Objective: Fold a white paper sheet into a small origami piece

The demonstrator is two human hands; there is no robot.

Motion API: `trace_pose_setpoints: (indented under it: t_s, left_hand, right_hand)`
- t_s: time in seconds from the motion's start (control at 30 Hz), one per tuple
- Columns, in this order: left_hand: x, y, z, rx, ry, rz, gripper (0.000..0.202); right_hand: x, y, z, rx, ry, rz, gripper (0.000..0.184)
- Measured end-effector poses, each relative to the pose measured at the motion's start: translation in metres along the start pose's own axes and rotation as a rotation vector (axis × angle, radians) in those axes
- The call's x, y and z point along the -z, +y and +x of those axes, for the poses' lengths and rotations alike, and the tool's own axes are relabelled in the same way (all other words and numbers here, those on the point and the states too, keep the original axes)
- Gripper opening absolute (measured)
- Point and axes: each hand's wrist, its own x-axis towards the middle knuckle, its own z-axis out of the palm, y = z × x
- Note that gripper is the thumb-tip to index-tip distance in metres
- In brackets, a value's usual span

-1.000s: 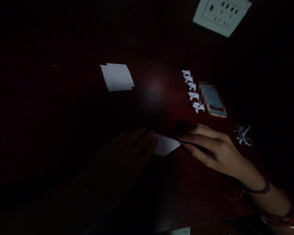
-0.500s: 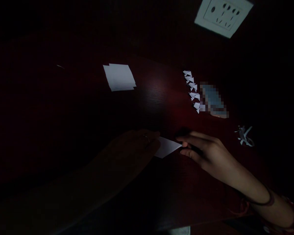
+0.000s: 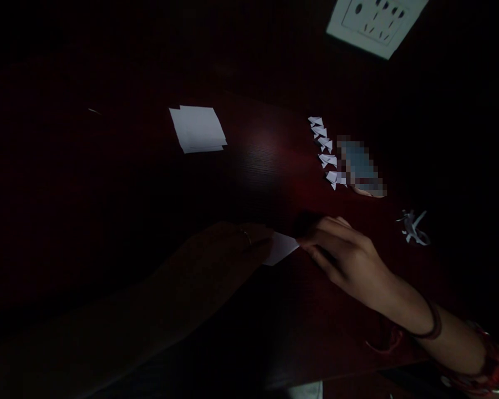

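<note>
Though dim, paper (image 3: pixel 281 248) between hands (image 3: pixel 233 249) (image 3: pixel 351 257).

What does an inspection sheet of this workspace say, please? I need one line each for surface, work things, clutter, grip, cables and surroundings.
Surface: dark reddish tabletop, dimly lit, with a dull shine.
Work things: white folded paper between the hands; stacked white sheets, edges not aligned; five small paper figures in a row.
Clutter: phone beside the row, its image pixelated; pale tangled strips on the right; thin pale sliver on the far left.
Grip: left hand lies over the paper, fingers too dark to judge; right hand pinches its pointed end.
Cables: nothing seen.
Surroundings: white socket plate beyond the tabletop, no plug visible.
</note>
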Motion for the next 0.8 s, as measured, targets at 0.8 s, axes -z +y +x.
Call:
trace_pose_setpoints:
  t_s: [0.8]
  left_hand:
    - [-0.007,0.002,-0.008,-0.101,-0.057,0.117,0.038]
  right_hand:
    - [0.016,0.019,0.008,0.271,-0.014,-0.050,0.025]
